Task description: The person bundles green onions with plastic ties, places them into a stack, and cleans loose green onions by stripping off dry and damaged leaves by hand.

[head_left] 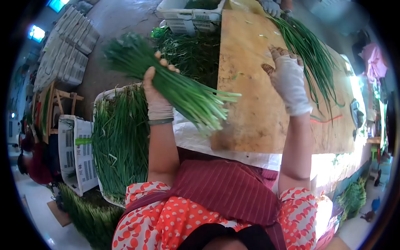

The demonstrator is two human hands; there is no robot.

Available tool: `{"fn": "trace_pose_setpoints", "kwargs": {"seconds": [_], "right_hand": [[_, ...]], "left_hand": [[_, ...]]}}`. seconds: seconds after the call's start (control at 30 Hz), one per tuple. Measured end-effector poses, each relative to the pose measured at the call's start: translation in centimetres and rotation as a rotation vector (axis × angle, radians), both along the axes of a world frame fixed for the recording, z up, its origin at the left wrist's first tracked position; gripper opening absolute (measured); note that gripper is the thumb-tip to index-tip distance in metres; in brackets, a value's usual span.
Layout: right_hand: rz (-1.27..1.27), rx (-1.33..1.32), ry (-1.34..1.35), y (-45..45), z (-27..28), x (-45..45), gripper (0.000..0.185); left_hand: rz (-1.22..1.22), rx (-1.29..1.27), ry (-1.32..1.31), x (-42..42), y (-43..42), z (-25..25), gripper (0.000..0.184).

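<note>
My left hand (pixel 156 89), in a fingerless white glove, is closed around a thick bunch of green chives (pixel 173 85). The bunch is held in the air left of the wooden board (pixel 254 108), its pale cut ends pointing right and its leafy tops blurred. Over the board is my right hand (pixel 287 79), gloved with bare fingertips, thumb apart from the fingers and nothing visible in it. Just right of that hand, loose long chives (pixel 308 58) lie along the board. A red strip (pixel 327 119) rests near the board's right side.
A crate of chives (pixel 121 141) stands left of my body. More chives (pixel 187 52) lie beyond it, below a white crate (pixel 189 21). Another person's gloved hand (pixel 271 7) touches the chives at the board's far end. Stacked crates (pixel 68 48) stand far left.
</note>
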State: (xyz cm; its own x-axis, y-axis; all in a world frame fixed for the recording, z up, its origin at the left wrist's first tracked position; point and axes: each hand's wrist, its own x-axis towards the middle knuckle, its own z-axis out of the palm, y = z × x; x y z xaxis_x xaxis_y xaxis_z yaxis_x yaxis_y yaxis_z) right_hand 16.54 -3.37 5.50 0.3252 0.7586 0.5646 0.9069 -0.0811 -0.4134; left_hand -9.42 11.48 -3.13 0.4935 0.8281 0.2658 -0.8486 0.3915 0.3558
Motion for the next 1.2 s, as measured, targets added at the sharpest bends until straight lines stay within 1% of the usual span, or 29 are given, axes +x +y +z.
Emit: {"fn": "trace_pose_setpoints", "kwargs": {"seconds": [0.03,0.07,0.1,0.13,0.2,0.23,0.27,0.3,0.33,0.37,0.4,0.43,0.47,0.5,0.53,0.57,0.63,0.73,0.83,0.87,0.9,0.93,1.0,1.03,1.07,1.1,1.17,1.2], "right_hand": [[-0.072,0.034,-0.540,0.9,-0.2,-0.8,0.032],[0.005,-0.111,-0.293,0.7,0.8,-3.2,0.031],[0.199,-0.147,-0.017,0.3,2.0,-5.6,0.030],[0.389,-0.189,0.257,0.3,2.8,-7.9,0.029],[0.685,-0.117,0.088,1.1,3.1,-12.2,0.026],[0.750,-0.255,-0.011,1.8,3.5,-14.8,0.023],[0.810,-0.254,-0.070,2.8,2.4,-17.3,0.021],[0.786,-0.384,-0.222,3.6,1.8,-19.7,0.020],[0.771,-0.381,-0.290,4.9,0.3,-21.7,0.023],[0.718,-0.348,-0.482,6.4,-1.9,-23.8,0.024],[0.660,-0.309,-0.670,7.7,-3.2,-25.3,0.026],[0.672,-0.301,-0.674,8.4,-3.0,-26.0,0.026],[0.760,-0.539,-0.704,8.9,-3.0,-26.8,0.031],[0.848,-0.783,-0.734,9.4,-2.9,-27.7,0.035],[0.869,-0.781,-0.746,10.0,-2.7,-28.3,0.035],[0.884,-0.999,-0.660,10.6,-2.3,-28.7,0.039],[0.891,-1.221,-0.587,11.0,-2.3,-29.7,0.042],[0.911,-1.253,-0.712,10.4,-3.2,-29.9,0.045],[1.042,-1.073,-0.719,10.7,-5.0,-30.0,0.021],[1.046,-0.927,-0.608,10.3,-4.3,-29.7,0.014],[0.984,-0.848,-0.601,9.7,-2.9,-29.6,0.013],[0.919,-0.841,-0.583,9.5,-1.6,-29.2,0.014],[0.826,-0.840,-0.558,8.8,2.5,-27.5,0.015],[0.775,-0.647,-0.422,8.2,4.2,-25.5,0.017],[0.718,-0.453,-0.292,7.4,5.6,-23.1,0.020],[0.653,-0.254,-0.170,6.6,6.3,-20.6,0.024],[0.651,0.012,0.433,5.1,5.6,-15.6,0.026],[0.565,-0.028,0.591,3.7,6.3,-13.5,0.027]], "left_hand": [[0.025,0.004,-0.004,0.4,0.0,0.3,0.048],[0.038,0.011,0.085,0.4,-0.2,0.5,0.046],[0.054,0.012,0.176,0.3,-0.4,0.5,0.044],[0.092,0.003,0.177,0.3,-0.4,0.5,0.044],[0.087,-0.022,0.230,0.3,-0.4,0.8,0.045],[0.099,-0.077,0.220,0.5,-0.9,1.3,0.045],[0.145,-0.133,0.233,0.6,-1.6,1.7,0.045],[0.188,-0.184,0.245,0.9,-2.1,2.1,0.045],[0.243,-0.233,0.279,1.2,-1.8,1.4,0.045],[0.220,-0.284,0.344,1.0,-1.2,1.4,0.044],[0.206,-0.225,0.316,0.8,-0.7,0.8,0.043],[0.192,-0.169,0.291,0.7,-0.4,0.3,0.043],[0.207,-0.171,0.291,0.6,-0.5,0.6,0.043],[0.159,-0.242,0.249,0.4,-0.7,1.0,0.038],[0.114,-0.313,0.203,0.2,-0.8,1.1,0.034],[0.136,-0.321,0.194,-0.1,-0.7,0.7,0.034],[0.107,-0.301,0.198,-0.4,-0.1,-0.4,0.037],[0.135,-0.246,0.161,0.0,0.3,-1.5,0.035],[0.125,-0.220,0.179,0.1,0.0,-0.6,0.036],[0.139,-0.231,0.197,0.0,-0.3,-0.3,0.037],[0.151,-0.242,0.211,0.1,-0.7,0.5,0.038],[0.166,-0.295,0.225,0.1,-0.9,1.1,0.032],[0.198,-0.324,0.265,0.1,-0.9,1.3,0.031],[0.228,-0.329,0.300,0.1,-0.8,1.1,0.031],[0.235,-0.380,0.260,-0.1,-0.4,0.4,0.028],[0.207,-0.373,0.260,-0.2,0.2,0.0,0.028],[0.105,-0.473,0.247,0.2,0.7,0.4,0.020],[0.040,-0.478,0.261,0.5,0.0,2.2,0.015]]}}
